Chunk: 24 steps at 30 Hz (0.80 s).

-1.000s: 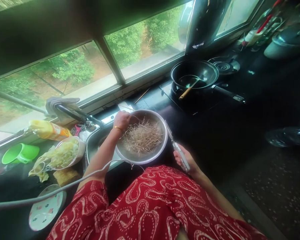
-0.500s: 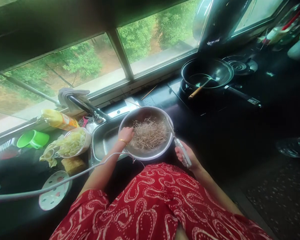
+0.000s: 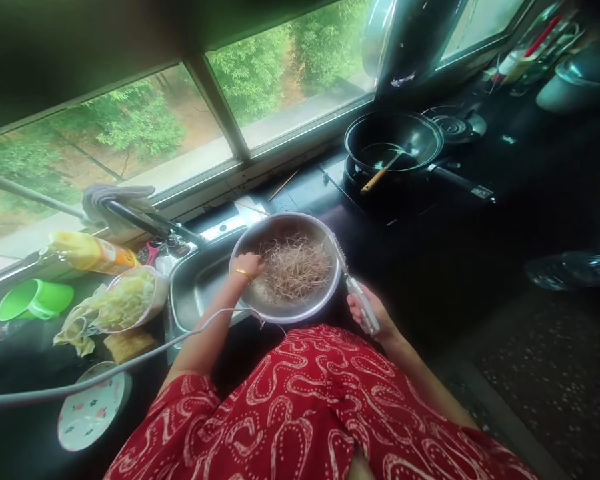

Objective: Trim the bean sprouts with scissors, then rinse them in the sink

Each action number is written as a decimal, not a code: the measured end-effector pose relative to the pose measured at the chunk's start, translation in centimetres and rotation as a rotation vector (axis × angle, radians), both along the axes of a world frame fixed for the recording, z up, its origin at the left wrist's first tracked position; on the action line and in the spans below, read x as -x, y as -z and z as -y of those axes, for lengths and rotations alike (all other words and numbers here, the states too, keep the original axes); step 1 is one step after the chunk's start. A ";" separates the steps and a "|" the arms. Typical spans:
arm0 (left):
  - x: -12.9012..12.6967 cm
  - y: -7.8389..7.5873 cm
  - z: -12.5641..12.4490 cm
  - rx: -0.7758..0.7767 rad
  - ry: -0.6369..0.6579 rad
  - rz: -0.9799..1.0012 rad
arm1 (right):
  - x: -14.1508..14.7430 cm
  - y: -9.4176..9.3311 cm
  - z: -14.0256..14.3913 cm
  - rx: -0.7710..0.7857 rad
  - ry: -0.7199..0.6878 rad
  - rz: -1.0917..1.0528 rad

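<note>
Thin brown strands in a round silver basin lie just right of the left hand, its grip unclear; the right hand clasps a white-handled metal tool.

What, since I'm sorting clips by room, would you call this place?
Most likely a kitchen, perhaps in a home: there is a metal sink with a faucet, and farther right, a wok near a stove burner.
</note>
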<state>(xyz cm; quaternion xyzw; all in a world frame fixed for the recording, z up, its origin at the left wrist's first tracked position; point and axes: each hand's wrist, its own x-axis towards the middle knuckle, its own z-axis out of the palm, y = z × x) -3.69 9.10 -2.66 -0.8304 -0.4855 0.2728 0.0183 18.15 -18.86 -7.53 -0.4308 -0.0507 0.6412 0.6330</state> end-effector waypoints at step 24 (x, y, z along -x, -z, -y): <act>-8.8 -5.1 -1.5 0.354 -0.561 1.519 | -1.5 -0.1 1.5 -0.051 0.078 -0.003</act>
